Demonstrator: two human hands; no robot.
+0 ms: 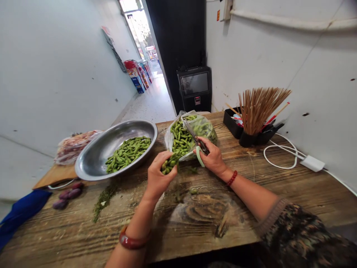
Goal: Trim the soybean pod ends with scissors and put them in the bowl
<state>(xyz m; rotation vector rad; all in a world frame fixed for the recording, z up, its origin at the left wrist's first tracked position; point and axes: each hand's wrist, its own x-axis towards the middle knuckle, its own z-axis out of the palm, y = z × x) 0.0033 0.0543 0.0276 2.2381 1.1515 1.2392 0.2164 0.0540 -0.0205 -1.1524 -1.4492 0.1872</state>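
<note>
My left hand [160, 173] is closed around a bunch of green edamame pods [169, 163], held above the wooden table. To its right, my right hand [210, 156] grips a pair of scissors [200, 145] by the handles, one of them pale green. The scissor blades point up and away, over a clear plastic bag [213, 132] full of more pods. Left of my hands stands a wide metal basin [95, 158], tilted in view, with a heap of edamame pods [126, 154] inside.
Plums [74, 192] and small trimmings [103, 201] lie front left. Behind the basin is a bag of pinkish food [75, 147] on a wooden board [55, 175]. At right stand a black holder with brown sticks [256, 111], a white cable and a white adapter [312, 163].
</note>
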